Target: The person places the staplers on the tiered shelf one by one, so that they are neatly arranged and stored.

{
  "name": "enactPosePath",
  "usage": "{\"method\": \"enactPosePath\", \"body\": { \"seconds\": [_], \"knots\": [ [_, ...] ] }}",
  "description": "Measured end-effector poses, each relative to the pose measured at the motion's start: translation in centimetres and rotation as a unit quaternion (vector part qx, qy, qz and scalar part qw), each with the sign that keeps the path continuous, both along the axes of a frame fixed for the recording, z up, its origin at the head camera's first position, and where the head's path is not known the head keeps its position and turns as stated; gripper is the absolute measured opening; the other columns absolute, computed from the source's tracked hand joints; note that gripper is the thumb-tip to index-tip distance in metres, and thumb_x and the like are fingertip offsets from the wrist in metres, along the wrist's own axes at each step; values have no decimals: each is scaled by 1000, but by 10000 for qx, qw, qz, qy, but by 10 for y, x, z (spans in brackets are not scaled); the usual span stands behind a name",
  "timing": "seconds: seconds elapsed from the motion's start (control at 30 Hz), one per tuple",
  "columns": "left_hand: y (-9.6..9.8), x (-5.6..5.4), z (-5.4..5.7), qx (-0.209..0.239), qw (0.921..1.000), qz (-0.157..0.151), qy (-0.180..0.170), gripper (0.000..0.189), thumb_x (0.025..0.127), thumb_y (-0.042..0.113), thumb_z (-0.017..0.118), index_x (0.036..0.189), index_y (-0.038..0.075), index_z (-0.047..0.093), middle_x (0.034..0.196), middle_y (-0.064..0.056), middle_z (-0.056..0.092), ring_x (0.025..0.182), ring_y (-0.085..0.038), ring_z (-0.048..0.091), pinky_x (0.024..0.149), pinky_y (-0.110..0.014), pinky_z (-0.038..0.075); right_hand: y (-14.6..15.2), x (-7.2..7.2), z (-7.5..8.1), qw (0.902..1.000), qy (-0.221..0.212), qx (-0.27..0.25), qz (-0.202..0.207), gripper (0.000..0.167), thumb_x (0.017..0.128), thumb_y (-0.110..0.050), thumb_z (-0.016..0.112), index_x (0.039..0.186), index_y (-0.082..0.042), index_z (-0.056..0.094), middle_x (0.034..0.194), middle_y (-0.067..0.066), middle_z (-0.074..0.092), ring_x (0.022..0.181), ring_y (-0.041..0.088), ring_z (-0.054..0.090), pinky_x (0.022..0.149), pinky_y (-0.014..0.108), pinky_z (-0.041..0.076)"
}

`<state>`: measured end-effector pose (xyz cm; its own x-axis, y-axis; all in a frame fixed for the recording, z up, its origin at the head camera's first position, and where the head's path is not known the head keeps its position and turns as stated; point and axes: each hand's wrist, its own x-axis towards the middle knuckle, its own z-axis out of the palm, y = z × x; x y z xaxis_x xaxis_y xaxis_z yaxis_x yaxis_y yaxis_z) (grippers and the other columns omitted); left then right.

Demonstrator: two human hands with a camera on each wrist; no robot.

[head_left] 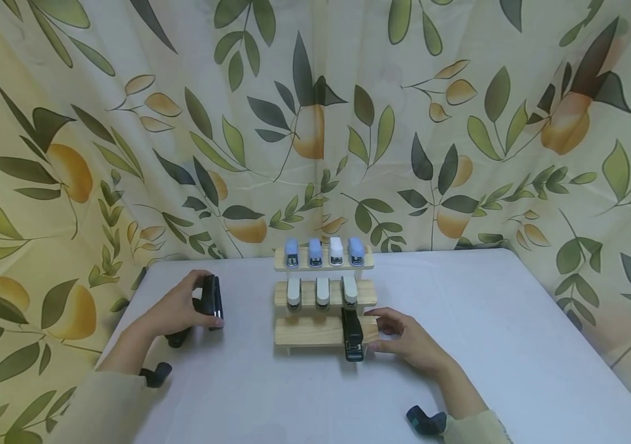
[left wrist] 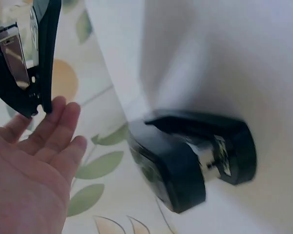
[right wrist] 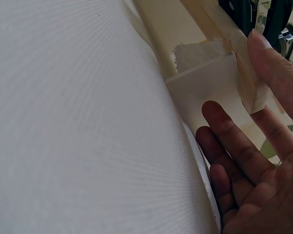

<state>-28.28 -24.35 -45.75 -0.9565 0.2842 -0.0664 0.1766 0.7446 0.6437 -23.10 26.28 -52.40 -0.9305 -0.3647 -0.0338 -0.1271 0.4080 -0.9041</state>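
Observation:
In the head view, my left hand (head_left: 174, 305) holds a black stapler (head_left: 215, 302) above the table's left side, thumb at one end and fingers at the other. The left wrist view shows this stapler (left wrist: 45, 53) by the fingertips, its arms apart. A second black stapler (left wrist: 200, 151) is on the white surface close by. At the right end of a three-tier wooden stand (head_left: 307, 333), my right hand (head_left: 404, 339) pinches the lowest board (right wrist: 251, 87) between thumb and index finger; the other fingers curl below. Beside the thumb, another black stapler (head_left: 353, 333) lies across that board.
Three small blue staplers (head_left: 315, 253) and one white stapler (head_left: 336, 251) stand on the top tier. The middle tier bears three white staplers (head_left: 322, 292). A white cloth (head_left: 271, 401) covers the table; a leaf-and-fruit patterned curtain (head_left: 315, 123) hangs behind and beside it.

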Motion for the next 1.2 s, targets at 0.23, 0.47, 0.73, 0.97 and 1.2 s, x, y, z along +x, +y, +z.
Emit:
{"method": "enactPosePath", "body": {
  "seconds": [0.23, 0.47, 0.73, 0.97, 1.2],
  "knots": [
    [7, 8, 9, 489, 9977, 154, -449, 116, 72, 43, 95, 157, 10, 23, 140, -28, 56, 125, -40, 62, 98, -53, 51, 0, -1, 0, 10000, 16, 49, -44, 64, 83, -27, 88, 140, -19, 60, 121, 8, 71, 112, 26, 65, 100, 40, 50],
    [14, 17, 9, 1009, 9906, 324, -862, 116, 73, 35, 96, 159, 16, 20, 112, -20, 70, 95, -26, 67, 78, -37, 47, 0, 0, 1, 10000, 1, 64, -70, 64, 82, -27, 88, 140, -19, 60, 121, 8, 72, 112, 26, 65, 100, 42, 50],
    [20, 26, 5, 1235, 9871, 425, -926, 117, 71, 33, 97, 160, 20, 22, 110, -20, 65, 96, -28, 62, 75, -37, 48, -1, 0, 1, 9999, -11, 74, -93, 64, 82, -28, 88, 140, -19, 60, 122, 7, 71, 112, 26, 65, 98, 38, 51],
    [22, 32, 2, 1232, 9874, 496, -860, 115, 72, 36, 96, 160, 22, 23, 124, -22, 60, 107, -30, 60, 80, -35, 49, -1, 0, 0, 9999, -37, 46, -97, 65, 82, -27, 88, 140, -18, 60, 122, 8, 71, 112, 26, 64, 96, 34, 51],
    [25, 37, 5, 1247, 9875, 503, -816, 114, 73, 37, 95, 161, 22, 23, 127, -23, 59, 110, -29, 59, 81, -36, 49, -1, 0, 2, 9999, -3, 105, -79, 65, 83, -27, 88, 141, -16, 59, 123, 8, 71, 111, 21, 65, 97, 33, 51]
  ]
}}
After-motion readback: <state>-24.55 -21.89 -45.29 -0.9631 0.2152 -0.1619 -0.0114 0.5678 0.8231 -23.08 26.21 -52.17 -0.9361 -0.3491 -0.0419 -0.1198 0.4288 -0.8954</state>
